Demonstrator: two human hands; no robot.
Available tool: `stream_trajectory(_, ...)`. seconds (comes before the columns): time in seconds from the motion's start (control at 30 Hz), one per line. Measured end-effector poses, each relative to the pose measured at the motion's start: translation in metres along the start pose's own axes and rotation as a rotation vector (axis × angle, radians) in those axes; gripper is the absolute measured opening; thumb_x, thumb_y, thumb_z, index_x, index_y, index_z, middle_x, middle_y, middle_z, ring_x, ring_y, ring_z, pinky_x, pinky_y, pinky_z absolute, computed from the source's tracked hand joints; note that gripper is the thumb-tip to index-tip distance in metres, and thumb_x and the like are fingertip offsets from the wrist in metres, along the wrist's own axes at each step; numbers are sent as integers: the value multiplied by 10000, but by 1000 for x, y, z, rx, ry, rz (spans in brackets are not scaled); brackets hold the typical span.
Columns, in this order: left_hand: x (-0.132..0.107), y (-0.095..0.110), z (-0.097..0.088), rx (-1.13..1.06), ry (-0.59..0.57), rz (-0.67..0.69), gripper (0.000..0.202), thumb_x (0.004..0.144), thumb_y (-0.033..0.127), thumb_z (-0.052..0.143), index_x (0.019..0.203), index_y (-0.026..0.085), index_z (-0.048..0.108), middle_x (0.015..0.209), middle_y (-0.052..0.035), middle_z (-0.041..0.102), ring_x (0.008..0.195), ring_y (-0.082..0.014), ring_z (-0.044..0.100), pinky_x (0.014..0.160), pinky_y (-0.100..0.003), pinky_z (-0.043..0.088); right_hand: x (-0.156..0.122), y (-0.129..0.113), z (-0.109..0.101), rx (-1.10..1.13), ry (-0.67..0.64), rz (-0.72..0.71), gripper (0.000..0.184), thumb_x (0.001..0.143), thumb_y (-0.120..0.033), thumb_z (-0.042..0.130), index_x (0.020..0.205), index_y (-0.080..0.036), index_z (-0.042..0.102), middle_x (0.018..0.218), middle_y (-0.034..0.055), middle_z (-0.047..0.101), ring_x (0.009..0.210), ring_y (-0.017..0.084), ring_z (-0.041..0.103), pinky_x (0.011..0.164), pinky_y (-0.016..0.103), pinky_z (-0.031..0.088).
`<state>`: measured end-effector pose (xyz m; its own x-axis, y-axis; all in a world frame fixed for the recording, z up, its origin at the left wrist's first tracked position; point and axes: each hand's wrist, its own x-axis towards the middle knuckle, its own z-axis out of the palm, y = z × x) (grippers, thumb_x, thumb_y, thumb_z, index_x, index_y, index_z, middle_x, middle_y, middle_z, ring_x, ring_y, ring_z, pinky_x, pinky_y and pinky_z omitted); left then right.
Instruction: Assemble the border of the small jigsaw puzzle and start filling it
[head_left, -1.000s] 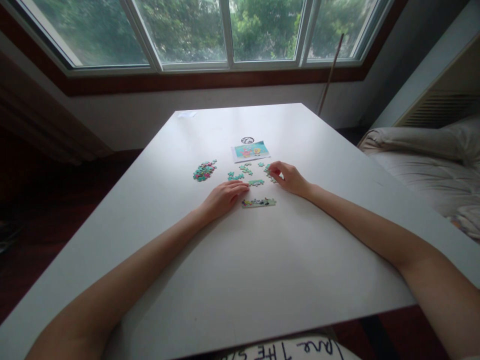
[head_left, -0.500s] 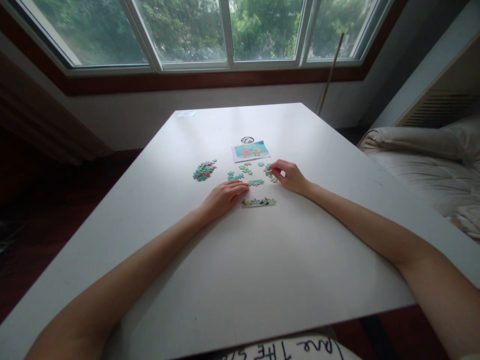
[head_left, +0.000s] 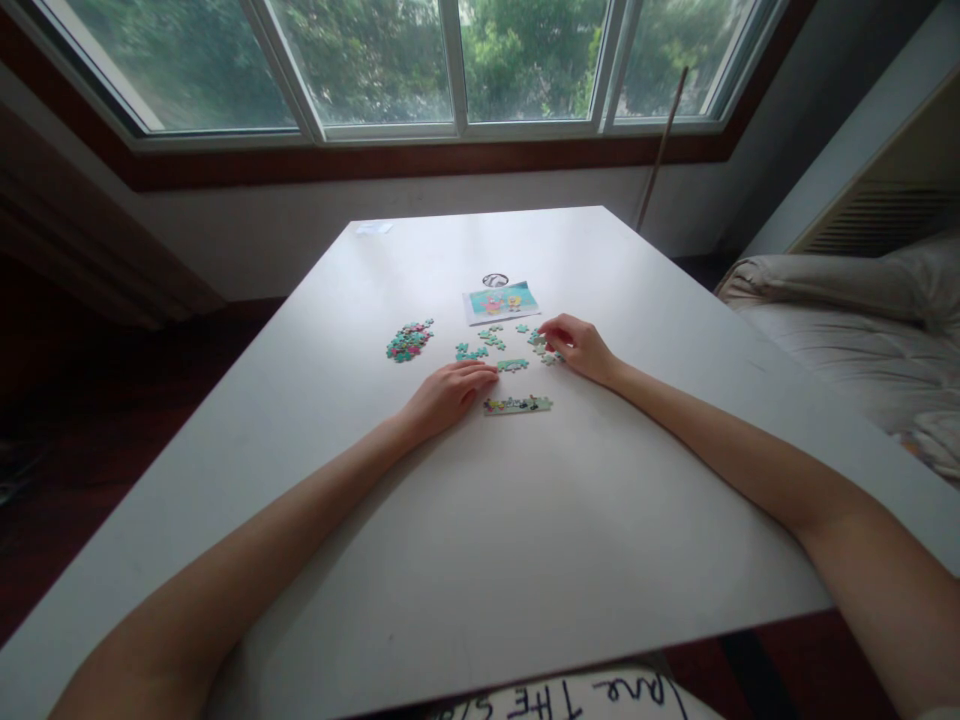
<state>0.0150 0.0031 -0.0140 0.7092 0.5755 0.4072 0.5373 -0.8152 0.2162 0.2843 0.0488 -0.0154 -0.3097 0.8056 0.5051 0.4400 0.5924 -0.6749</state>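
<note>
My left hand (head_left: 452,392) lies on the table with its fingers stretched out. Its fingertips rest at the left end of a short joined green puzzle strip (head_left: 513,366). My right hand (head_left: 579,345) is over the loose pale-green jigsaw pieces (head_left: 538,345) on the right, fingers curled toward the thumb; whatever is between the fingertips is too small to make out. Nearer to me lies a longer joined puzzle strip (head_left: 517,405) with a multicoloured pattern. Loose teal pieces (head_left: 471,352) sit just beyond my left fingers, and more green pieces (head_left: 492,338) lie between the hands.
A heap of mixed puzzle pieces (head_left: 409,342) lies on the left of the white table (head_left: 525,520). Beyond the loose pieces are a picture card (head_left: 501,302) and a dark round outline (head_left: 495,280). A pale sheet (head_left: 373,228) lies at the far left corner.
My right fingers have lifted and shifted slightly right, showing more of the loose pieces under them. My left hand and both joined strips have stayed in place.
</note>
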Motion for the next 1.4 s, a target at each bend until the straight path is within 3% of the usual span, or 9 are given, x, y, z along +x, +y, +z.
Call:
stream_trajectory(0.17, -1, -3, 3, 2, 12, 3, 332, 893, 141, 377, 1101, 200, 629, 1171, -37, 646, 1108, -175, 577, 961, -334, 484, 0, 2, 0, -26, -20, -48, 156, 830, -162, 486, 883, -159, 633, 856, 56, 602, 649, 114, 600, 615, 259, 492)
stream_trajectory(0.6, 1, -1, 2, 4, 15, 8, 325, 885, 125, 386, 1091, 189, 629, 1165, -41, 648, 1101, -181, 579, 964, -344, 482, 1, 13, 2, -174, -79, -262, 243, 877, -158, 448, 885, -207, 686, 839, 60, 585, 792, 158, 571, 731, 302, 484)
stream_trajectory(1.13, 2, -3, 3, 23, -14, 30, 372, 890, 129, 361, 1166, 206, 597, 1229, -40, 612, 1157, -182, 540, 984, -353, 472, -3, 11, 2, -321, -180, -382, 328, 830, -61, 442, 993, -225, 676, 830, 56, 576, 791, 160, 537, 733, 286, 474)
stream_trajectory(1.4, 3, -1, 1, 15, -11, 26, 365, 886, 131, 361, 1148, 196, 606, 1220, -48, 618, 1146, -183, 549, 975, -357, 479, -3, 6, 3, -325, -193, -374, 253, 850, -140, 452, 966, -213, 664, 838, 71, 592, 814, 182, 544, 743, 315, 475)
